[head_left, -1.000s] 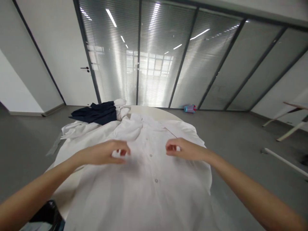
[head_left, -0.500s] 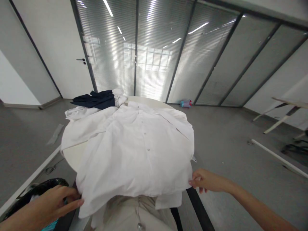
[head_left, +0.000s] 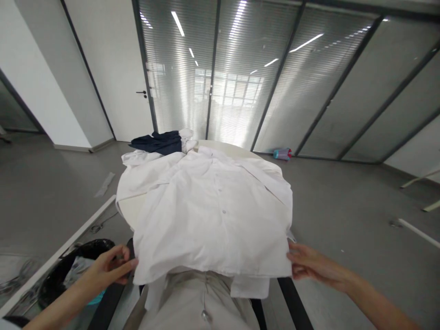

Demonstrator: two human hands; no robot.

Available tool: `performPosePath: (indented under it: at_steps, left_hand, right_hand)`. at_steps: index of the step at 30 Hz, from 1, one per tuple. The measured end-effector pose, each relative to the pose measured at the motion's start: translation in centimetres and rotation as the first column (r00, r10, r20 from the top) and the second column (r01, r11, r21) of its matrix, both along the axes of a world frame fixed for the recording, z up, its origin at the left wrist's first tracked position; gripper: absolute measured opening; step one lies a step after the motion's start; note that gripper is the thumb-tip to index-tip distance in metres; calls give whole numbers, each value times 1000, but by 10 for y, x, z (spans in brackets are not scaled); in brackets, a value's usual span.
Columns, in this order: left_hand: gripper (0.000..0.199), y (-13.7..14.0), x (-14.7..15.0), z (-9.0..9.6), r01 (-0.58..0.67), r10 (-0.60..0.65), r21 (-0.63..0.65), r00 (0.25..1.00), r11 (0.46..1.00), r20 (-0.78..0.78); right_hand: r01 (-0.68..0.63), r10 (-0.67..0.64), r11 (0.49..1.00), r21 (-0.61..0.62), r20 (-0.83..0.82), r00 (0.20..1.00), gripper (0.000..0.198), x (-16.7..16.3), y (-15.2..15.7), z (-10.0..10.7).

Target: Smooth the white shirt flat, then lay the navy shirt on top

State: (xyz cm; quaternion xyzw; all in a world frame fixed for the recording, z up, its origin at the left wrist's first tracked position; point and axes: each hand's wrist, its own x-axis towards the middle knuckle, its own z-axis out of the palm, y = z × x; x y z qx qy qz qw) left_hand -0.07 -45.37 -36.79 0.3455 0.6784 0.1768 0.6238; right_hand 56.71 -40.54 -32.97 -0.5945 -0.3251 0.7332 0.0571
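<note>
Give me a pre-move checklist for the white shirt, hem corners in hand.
1. Left hand pinches hem corner of white button-up cotton shirt: ok.
2. Right hand pinches other hem corner: ok.
3. Hem drawn flat between hands: ok.
4. Sleeves lying flat: not ok, bunched at far left.
5. Dark navy folded garment apart from shirt: cannot tell.
6. Round white table edge under shirt: ok.

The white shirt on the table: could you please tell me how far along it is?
Done: the white shirt lies spread flat, buttoned front up, on the round table. In hand: the left hand and right hand pinch its near hem corners. Left: no fold shows yet, and a dark garment waits behind.
</note>
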Motion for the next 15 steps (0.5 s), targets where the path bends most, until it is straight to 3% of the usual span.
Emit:
performPosePath:
  at_steps: [6, 12, 15]
  left_hand:
    - [63, -6, -1, 16, 175, -167, -41, 973, 984, 159]
    - [60, -13, 25, 18, 82, -81, 7, 963, 997, 259]
    - [52, -2, 25, 31, 115, -131, 77, 957, 990, 257]
  right_hand:
    - [-39, 34, 998, 44, 106, 994, 56, -10, 15, 22]
    - [-150, 99, 975, 164, 283, 954, 59, -19, 15, 29]
    - [-146, 84, 968, 202, 288, 954, 59, -25, 21, 44]
